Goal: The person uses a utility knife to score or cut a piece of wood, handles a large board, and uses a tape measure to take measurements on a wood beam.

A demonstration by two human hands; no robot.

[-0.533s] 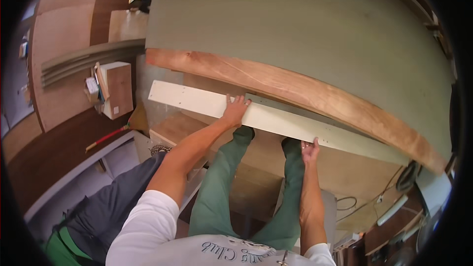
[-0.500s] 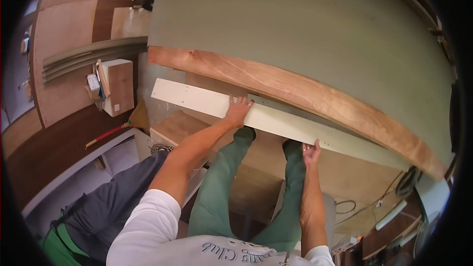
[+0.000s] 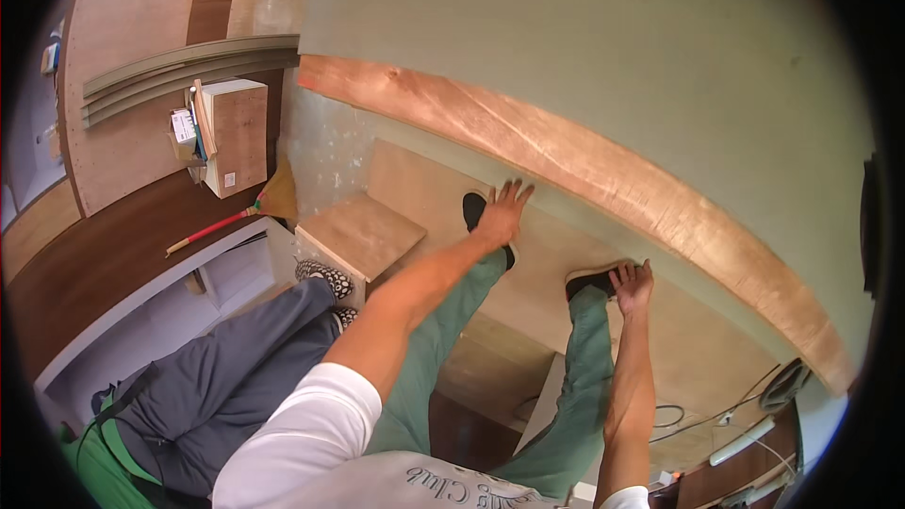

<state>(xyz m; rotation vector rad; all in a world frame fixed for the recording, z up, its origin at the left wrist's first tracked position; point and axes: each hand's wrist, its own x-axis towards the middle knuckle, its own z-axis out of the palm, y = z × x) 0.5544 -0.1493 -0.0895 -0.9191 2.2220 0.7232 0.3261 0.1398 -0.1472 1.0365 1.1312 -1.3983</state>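
A large grey-green panel (image 3: 584,28) with a curved bare-wood front edge (image 3: 537,137) spans the far side. Below that edge runs a pale strip (image 3: 577,217), apparently the white board, mostly tucked under the panel. My left hand (image 3: 500,219) reaches up to the strip with its fingers spread, above my left shoe. Further right, my right hand (image 3: 633,287) is raised by my right shoe, its fingers stretched toward the strip. Neither hand grips anything; whether the fingertips touch the strip is hard to tell.
Plywood sheeting (image 3: 698,339) lies under my feet. At left are a low wooden step (image 3: 363,231), a broom (image 3: 276,193), a box-like cabinet (image 3: 238,137) and stacked strips (image 3: 189,71). Another person's legs (image 3: 245,349) are beside me. Cables (image 3: 726,415) lie at lower right.
The white board has gone from across my hands to up under the panel's wooden edge. My right hand has let go of its near edge; both hands reach further forward. My view has shifted.
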